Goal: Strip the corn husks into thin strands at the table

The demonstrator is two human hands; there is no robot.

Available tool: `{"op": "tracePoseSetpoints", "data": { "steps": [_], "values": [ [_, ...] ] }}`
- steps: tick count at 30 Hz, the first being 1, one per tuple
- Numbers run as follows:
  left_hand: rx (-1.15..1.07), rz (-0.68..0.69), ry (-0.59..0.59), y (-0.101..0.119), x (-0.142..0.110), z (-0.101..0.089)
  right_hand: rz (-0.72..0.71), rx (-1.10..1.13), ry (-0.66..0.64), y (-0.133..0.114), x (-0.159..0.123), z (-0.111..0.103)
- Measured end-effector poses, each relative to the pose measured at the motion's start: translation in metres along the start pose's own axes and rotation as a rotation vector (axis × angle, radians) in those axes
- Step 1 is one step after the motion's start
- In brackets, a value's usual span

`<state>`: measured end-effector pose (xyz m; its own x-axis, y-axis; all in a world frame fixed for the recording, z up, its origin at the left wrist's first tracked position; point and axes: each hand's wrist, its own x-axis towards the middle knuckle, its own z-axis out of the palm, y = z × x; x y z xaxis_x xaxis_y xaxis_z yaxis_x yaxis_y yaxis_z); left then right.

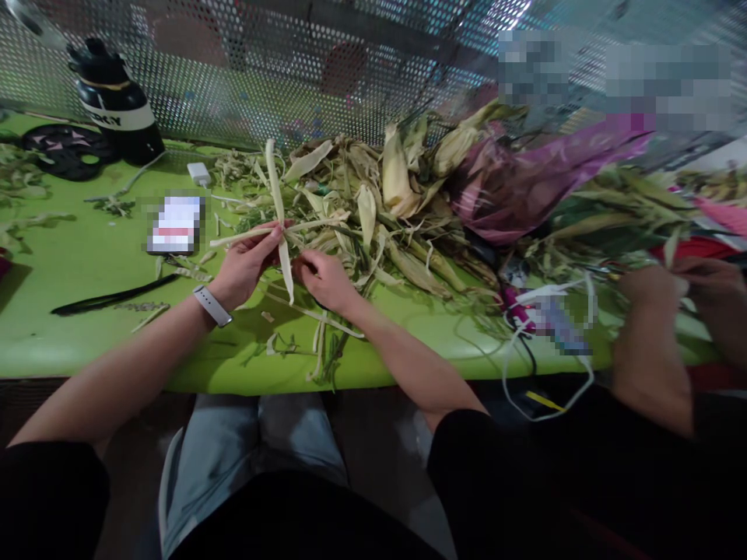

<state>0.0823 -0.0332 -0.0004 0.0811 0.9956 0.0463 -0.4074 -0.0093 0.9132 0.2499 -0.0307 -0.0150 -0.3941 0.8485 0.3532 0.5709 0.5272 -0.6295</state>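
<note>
My left hand, wearing a pale wristband, pinches corn husk strips where they cross. One pale strip stands nearly upright and hangs below the fingers; others reach out to the left and right. Just right of it, my right hand is closed with curled fingers, and what they hold, if anything, is hidden. Behind both hands spreads a heap of dried corn husks. Loose green and pale strips lie at the table edge below my right hand.
On the green table are a phone, a black strap, a white charger and a black bottle. A pink plastic bag lies over the husks. At right, a co-worker's hands work near white cables.
</note>
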Motion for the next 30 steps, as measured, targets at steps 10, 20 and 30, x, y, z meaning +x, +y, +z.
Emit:
{"op": "tracePoseSetpoints", "data": {
  "steps": [10,20,30],
  "values": [
    [-0.043,-0.01,-0.018,-0.002,0.003,-0.001,0.346,0.616,-0.197,-0.016,-0.004,-0.005],
    [-0.05,0.101,0.012,-0.005,0.012,-0.008,0.184,0.418,-0.142,-0.012,-0.004,0.001],
    [0.072,-0.055,-0.041,0.005,0.005,-0.006,-0.17,-0.063,0.268,0.0,0.002,-0.01]
  ]
}}
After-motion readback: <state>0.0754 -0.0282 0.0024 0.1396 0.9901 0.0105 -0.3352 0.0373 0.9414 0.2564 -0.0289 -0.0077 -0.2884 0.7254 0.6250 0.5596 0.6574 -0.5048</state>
